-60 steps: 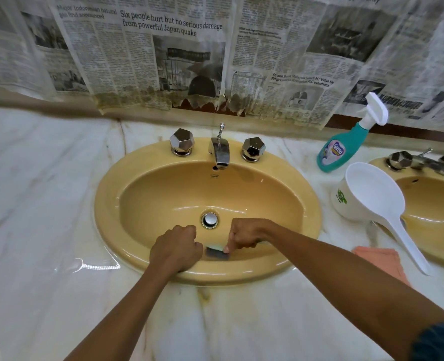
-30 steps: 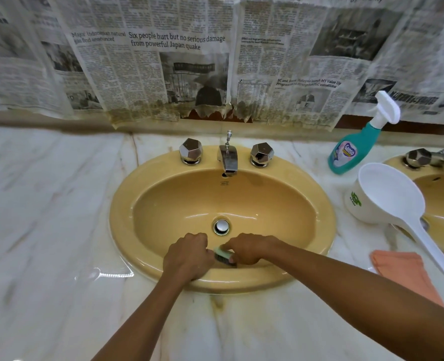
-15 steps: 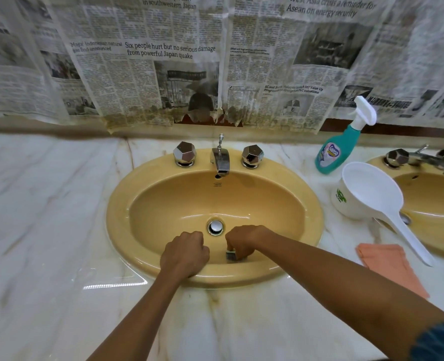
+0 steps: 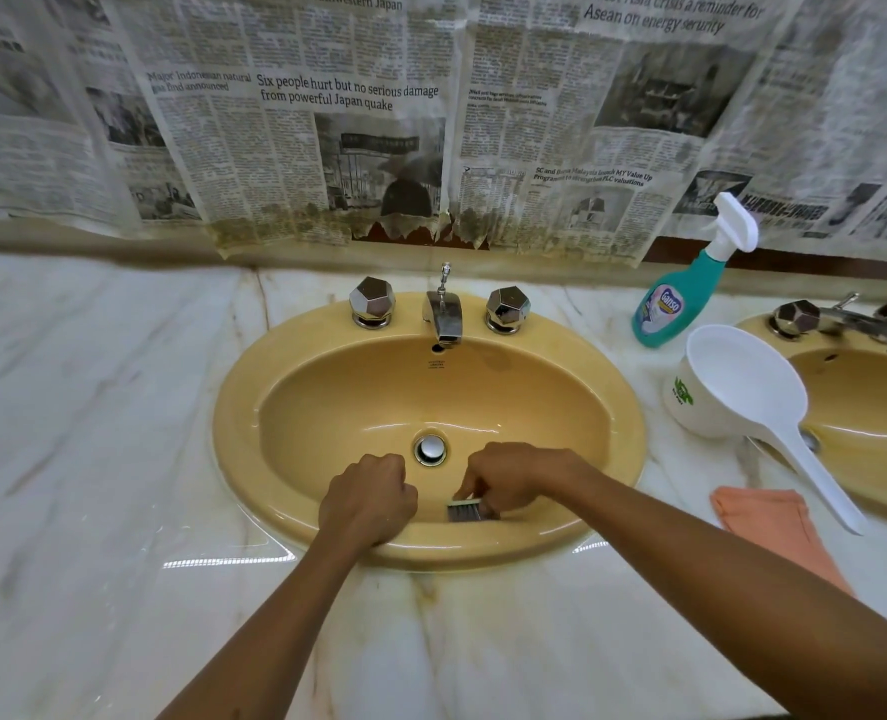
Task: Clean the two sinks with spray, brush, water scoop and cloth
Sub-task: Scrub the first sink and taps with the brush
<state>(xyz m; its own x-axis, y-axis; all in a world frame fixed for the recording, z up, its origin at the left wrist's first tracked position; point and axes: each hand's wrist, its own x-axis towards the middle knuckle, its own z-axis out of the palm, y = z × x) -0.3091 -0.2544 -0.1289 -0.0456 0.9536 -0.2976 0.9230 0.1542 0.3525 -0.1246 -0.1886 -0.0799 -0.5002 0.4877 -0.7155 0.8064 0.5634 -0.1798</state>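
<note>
Bristly brush (image 4: 466,510) now flatter in right hand's (image 4: 514,478) grip; left hand (image 4: 367,498) clenched empty.

Newspaper sheets (image 4: 431,122) taped across the wall at twelve o'clock; white marble surface (image 4: 93,433) spreading toward nine.
</note>
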